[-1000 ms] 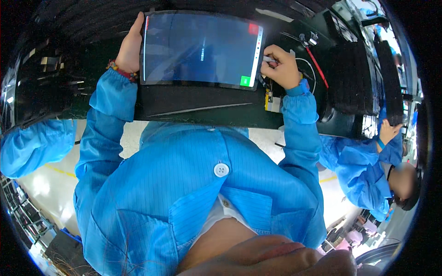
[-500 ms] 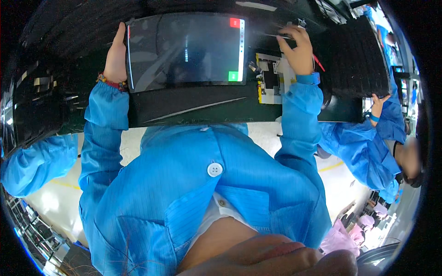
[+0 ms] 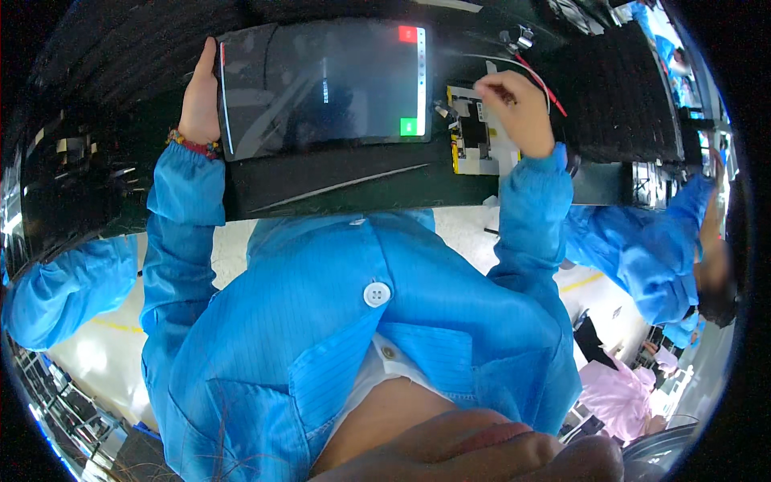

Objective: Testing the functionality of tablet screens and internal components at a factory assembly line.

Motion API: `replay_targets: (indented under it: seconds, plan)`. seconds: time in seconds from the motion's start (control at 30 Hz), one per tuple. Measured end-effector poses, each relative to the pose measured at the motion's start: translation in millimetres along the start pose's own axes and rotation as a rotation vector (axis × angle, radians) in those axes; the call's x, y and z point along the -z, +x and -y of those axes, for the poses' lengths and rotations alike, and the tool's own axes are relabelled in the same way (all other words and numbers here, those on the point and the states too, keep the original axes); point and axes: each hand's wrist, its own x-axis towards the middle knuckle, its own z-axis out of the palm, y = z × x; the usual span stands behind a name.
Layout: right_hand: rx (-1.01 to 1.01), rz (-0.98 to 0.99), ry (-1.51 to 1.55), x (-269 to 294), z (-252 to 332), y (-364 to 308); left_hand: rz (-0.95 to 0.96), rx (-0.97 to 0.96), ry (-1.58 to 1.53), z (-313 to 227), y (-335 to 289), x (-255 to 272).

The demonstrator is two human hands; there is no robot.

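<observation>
A dark tablet-like screen point(image 3: 353, 88), lit with a red and a green square on its right side, lies in front of me. My left hand point(image 3: 201, 100) holds its left edge, the thumb side up and the other fingers partly hidden. To the right lies an exposed electronic assembly point(image 3: 472, 140), white and black with yellow edges. Over its upper right part is my right hand point(image 3: 518, 108), fingers curled and tips pressed together. Whatever may be between those tips is too small to make out. A small connector point(image 3: 442, 111) sits between the screen and the assembly.
A pale cable point(image 3: 514, 59) and a red wire-like piece point(image 3: 546, 84) lie beyond my right hand, near a small metal part point(image 3: 524, 37). A dark ribbed stack point(image 3: 618, 104) stands at the right. Co-workers in blue point(image 3: 634, 249) sit on both sides.
My right hand has come down toward me from near the cable to above the assembly, its fingers closing together. My left hand stays at the screen. The co-worker's hand at right has left view.
</observation>
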Motion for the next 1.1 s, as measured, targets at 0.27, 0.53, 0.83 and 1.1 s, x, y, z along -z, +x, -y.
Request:
replay_targets:
  seconds: [0.27, 0.53, 0.83, 1.1]
  plan:
    - [0.468, 0.053, -0.212, -33, 59, -23, 0.011, -0.006, -0.005, -2, 12, 12]
    - [0.080, -0.066, -0.028, 9, -9, -2, -0.048, -0.012, 0.042, -2, 3, 1]
    - [-0.405, 0.345, 0.118, 12, -59, 17, -0.012, -0.003, 0.025, -3, 5, 6]
    - [-0.426, 0.404, 0.142, 15, -58, 22, -0.110, -0.014, 0.044, -3, 4, 4]
